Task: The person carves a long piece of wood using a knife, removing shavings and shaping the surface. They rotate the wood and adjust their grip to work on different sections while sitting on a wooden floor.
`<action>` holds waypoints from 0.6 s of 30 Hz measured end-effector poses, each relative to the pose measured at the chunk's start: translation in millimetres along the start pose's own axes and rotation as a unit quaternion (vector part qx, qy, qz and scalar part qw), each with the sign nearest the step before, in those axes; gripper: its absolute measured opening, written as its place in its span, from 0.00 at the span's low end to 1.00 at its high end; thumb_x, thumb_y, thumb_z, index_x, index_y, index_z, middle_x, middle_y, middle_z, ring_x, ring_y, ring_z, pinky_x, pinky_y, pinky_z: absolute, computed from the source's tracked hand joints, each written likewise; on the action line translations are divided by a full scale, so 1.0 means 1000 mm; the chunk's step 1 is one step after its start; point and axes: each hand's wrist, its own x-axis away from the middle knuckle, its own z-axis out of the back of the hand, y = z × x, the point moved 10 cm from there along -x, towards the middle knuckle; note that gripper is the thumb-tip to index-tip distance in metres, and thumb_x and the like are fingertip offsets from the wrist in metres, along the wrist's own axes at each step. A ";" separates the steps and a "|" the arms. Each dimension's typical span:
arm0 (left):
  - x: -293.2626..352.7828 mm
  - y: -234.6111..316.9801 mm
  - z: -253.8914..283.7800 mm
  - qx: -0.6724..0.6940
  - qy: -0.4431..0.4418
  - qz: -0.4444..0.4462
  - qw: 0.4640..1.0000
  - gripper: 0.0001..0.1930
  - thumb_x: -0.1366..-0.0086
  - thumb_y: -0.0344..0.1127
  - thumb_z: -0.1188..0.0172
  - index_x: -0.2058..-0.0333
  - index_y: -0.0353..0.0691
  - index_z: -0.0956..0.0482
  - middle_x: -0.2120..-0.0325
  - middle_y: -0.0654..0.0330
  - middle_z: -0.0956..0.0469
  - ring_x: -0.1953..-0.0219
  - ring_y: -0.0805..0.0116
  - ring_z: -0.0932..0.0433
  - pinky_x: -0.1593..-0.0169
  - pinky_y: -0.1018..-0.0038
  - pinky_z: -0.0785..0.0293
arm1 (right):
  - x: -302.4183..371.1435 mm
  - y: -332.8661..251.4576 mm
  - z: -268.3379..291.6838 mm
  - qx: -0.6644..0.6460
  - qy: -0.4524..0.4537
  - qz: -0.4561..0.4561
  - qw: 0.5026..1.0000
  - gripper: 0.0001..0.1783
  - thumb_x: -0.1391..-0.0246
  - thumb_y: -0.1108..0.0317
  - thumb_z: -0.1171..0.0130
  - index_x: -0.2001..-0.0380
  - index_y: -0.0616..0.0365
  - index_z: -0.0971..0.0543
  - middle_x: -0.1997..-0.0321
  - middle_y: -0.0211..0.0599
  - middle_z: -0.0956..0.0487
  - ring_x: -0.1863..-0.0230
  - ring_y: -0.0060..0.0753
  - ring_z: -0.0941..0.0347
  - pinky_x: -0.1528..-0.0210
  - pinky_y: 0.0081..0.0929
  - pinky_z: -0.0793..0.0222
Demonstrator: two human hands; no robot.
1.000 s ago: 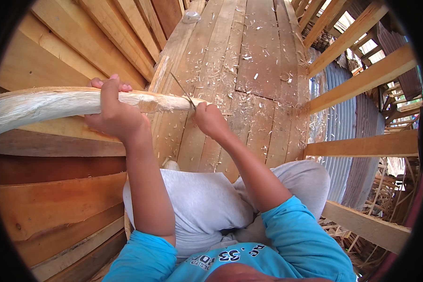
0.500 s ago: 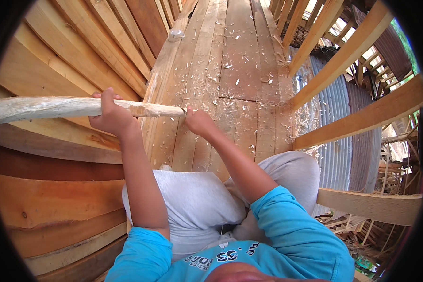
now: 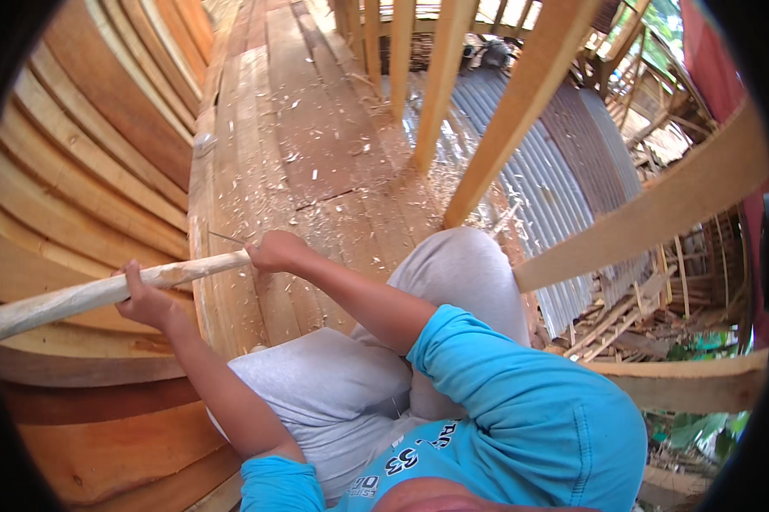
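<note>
Left hand [image 3: 145,302] around pole [image 3: 69,299] (pale wood)

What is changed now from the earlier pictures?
The view has swung right, so the pole, left hand and right hand appear lower and further left. The thin tool at the right hand, nearly hidden half a second ago, shows again. The left hand still grips the pole.

Plank floor [image 3: 246,162]
Left of the floor, a board wall [image 3: 86,154]; right of it, wooden posts [image 3: 519,111], corrugated metal sheets [image 3: 542,192] beyond.
</note>
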 end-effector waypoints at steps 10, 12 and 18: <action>-0.008 -0.015 -0.017 0.102 -0.257 0.037 0.960 0.13 0.38 0.25 0.40 0.55 0.34 0.30 0.60 0.61 0.28 0.58 0.73 0.30 0.48 0.74 0.32 | 0.068 -0.001 0.125 0.083 0.092 0.017 0.992 0.36 0.38 0.42 0.57 0.59 0.72 0.21 0.56 0.63 0.21 0.52 0.62 0.24 0.50 0.49 0.29; -0.002 -0.008 -0.015 0.060 -0.253 0.062 0.964 0.11 0.35 0.26 0.41 0.56 0.36 0.31 0.60 0.62 0.29 0.58 0.74 0.30 0.46 0.73 0.33 | 0.079 0.010 0.127 0.145 0.093 0.023 0.985 0.34 0.38 0.43 0.57 0.58 0.69 0.20 0.56 0.59 0.20 0.52 0.61 0.24 0.51 0.48 0.29; 0.008 0.011 -0.031 0.064 -0.377 0.010 0.924 0.11 0.34 0.30 0.40 0.58 0.39 0.32 0.64 0.62 0.31 0.57 0.70 0.30 0.42 0.67 0.33 | 0.059 0.157 0.084 0.155 0.129 -0.055 0.978 0.30 0.39 0.45 0.54 0.58 0.64 0.18 0.53 0.53 0.20 0.50 0.57 0.24 0.48 0.45 0.29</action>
